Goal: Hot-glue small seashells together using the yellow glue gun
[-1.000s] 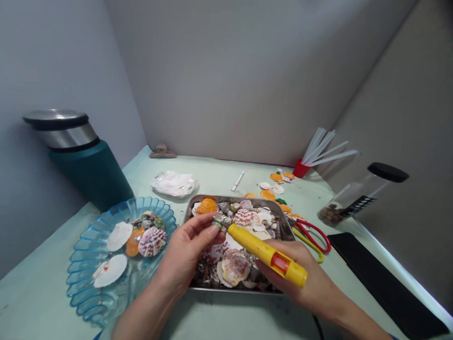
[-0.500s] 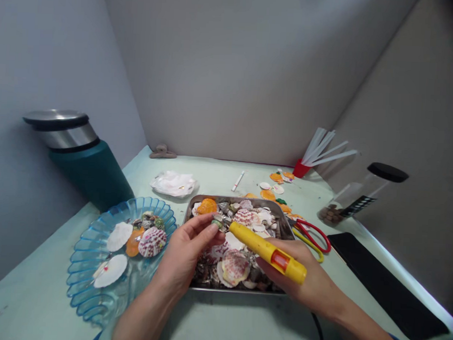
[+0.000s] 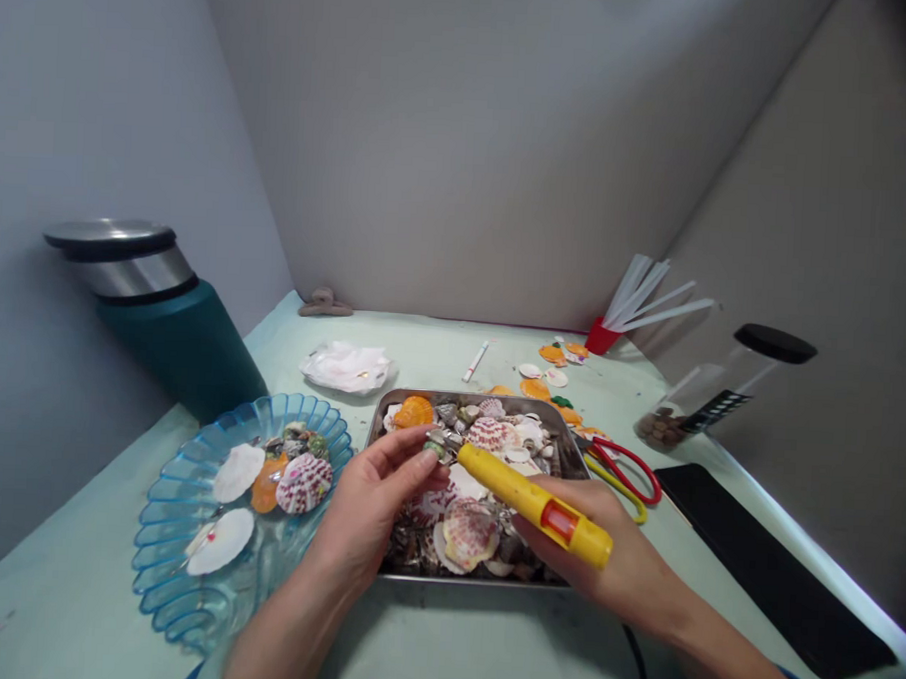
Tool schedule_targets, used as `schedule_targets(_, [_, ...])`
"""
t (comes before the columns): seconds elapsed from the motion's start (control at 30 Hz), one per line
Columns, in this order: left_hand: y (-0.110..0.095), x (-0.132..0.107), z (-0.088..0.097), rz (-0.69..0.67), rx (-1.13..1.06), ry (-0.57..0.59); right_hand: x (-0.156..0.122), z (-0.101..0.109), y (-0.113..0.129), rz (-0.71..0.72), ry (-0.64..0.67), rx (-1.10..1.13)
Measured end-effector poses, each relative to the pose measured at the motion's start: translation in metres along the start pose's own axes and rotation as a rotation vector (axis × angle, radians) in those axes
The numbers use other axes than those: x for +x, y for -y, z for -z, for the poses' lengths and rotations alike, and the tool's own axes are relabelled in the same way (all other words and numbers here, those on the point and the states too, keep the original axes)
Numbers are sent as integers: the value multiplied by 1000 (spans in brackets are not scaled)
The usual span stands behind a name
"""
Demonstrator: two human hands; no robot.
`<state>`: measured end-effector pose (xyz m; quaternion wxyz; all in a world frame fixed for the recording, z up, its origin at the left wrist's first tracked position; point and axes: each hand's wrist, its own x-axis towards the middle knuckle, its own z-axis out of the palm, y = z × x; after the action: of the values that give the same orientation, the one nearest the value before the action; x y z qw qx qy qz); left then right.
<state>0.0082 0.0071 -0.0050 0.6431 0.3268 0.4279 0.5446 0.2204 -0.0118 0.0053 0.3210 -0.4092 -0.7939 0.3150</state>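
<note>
My left hand [image 3: 375, 491] pinches a small greenish shell [image 3: 434, 447] between thumb and fingertips, above the metal tray [image 3: 479, 582]. My right hand [image 3: 591, 536] is wrapped round a yellow hot glue gun [image 3: 525, 491] with a red switch. Its metal nozzle points left and meets or nearly meets the small shell; I cannot tell which. Below both hands the tray is full of seashells, among them a pink-and-cream scallop shell [image 3: 469, 532] and an orange shell [image 3: 415, 412]. Part of the tray's contents is hidden by my hands.
At left stand a blue scalloped dish [image 3: 160, 547] with several shells and a teal bottle [image 3: 179, 343]. Behind the tray lie a white plastic bundle [image 3: 347, 366] and a marker [image 3: 476, 362]. Scissors [image 3: 628, 467], a red cup [image 3: 601, 337] of glue sticks, a jar [image 3: 710, 401] and a black slab [image 3: 765, 568] are right.
Almost nothing differs. Both hands keep their hold, with the glue gun's nozzle still at the small shell; the whole view shifts only very slightly.
</note>
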Motion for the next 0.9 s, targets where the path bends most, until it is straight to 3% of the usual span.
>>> schedule_targets(0.4, [-2, -1, -1, -13, 7, 13, -2, 0, -1, 27, -23, -53])
schedule_targets(0.6, [-1, -1, -1, -57, -31, 54, -1, -2, -7, -62, -121, -156])
schedule_targets(0.77, [2, -1, 0, -94, -35, 64, -3, -2, -19, -81, -234, -88])
schedule_targets(0.9, [-3, -5, -1, -148, -21, 60, -1, -1, -27, -101, -221, -80])
